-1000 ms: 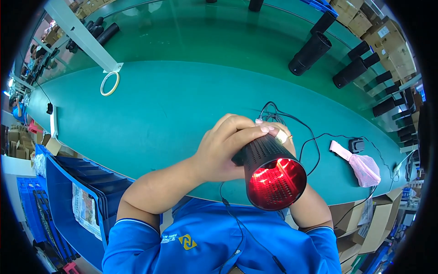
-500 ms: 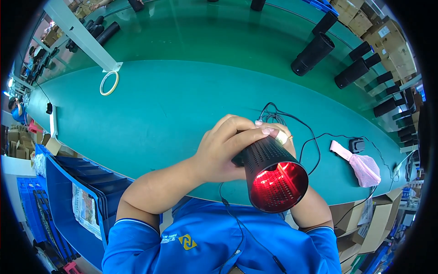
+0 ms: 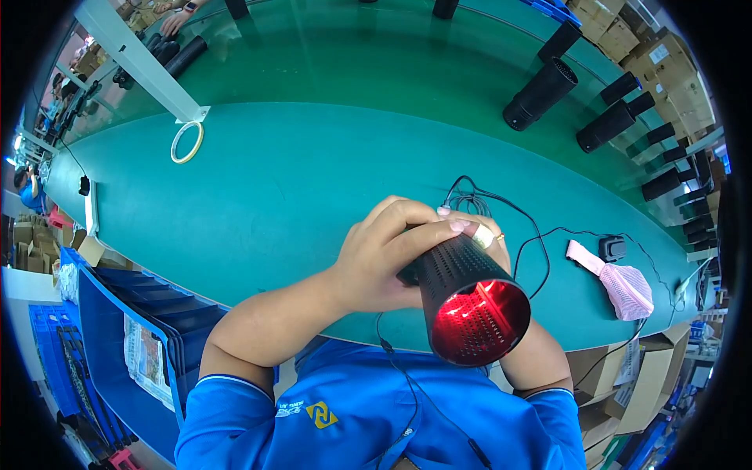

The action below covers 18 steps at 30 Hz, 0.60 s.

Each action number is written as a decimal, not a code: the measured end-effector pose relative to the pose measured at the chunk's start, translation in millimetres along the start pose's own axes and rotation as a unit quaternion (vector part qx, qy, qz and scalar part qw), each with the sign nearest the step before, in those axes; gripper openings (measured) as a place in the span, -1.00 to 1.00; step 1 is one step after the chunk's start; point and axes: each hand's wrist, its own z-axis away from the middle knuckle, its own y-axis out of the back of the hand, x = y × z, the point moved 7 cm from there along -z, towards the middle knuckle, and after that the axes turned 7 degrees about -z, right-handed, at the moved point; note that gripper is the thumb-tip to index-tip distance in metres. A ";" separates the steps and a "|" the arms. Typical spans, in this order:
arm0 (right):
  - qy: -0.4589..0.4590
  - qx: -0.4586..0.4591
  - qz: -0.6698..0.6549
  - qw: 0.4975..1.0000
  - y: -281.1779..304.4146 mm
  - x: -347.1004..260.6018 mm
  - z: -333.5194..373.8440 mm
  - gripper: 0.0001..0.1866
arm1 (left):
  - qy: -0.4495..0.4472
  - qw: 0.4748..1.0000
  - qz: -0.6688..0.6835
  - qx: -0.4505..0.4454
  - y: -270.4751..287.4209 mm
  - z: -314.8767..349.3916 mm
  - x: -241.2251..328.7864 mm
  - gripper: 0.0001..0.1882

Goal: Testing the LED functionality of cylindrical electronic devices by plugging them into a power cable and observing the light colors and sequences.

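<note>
Above the table's near edge I hold a black perforated cylinder (image 3: 462, 294), tilted so its open end faces up toward me. Red light glows inside it, brightest on the inner wall. My left hand (image 3: 380, 258) wraps the far end from the left, its fingers lying over the top. My right hand (image 3: 493, 241) is closed round the far right side, mostly hidden behind the cylinder. A white wrap covers one of its fingers, and a ring shows. Just beyond the hands, a coiled black cord (image 3: 470, 202) lies on the table.
The green table (image 3: 258, 211) carries a tape roll (image 3: 187, 142), a pink mesh pouch (image 3: 625, 291) and a small black box (image 3: 612, 249). Black cylinders (image 3: 540, 94) stand on the far green surface. Blue bins (image 3: 133, 345) sit left; cardboard boxes (image 3: 642, 384) right.
Another person's hand with a dark watch has come in at the far upper left, near the black cylinders there. My hands and the held cylinder have barely moved.
</note>
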 end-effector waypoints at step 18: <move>0.027 0.002 0.052 0.998 -0.5 -4.2 -2.1 -0.42 | -0.013 1.000 0.002 0.015 1.3 -1.4 3.2 -0.59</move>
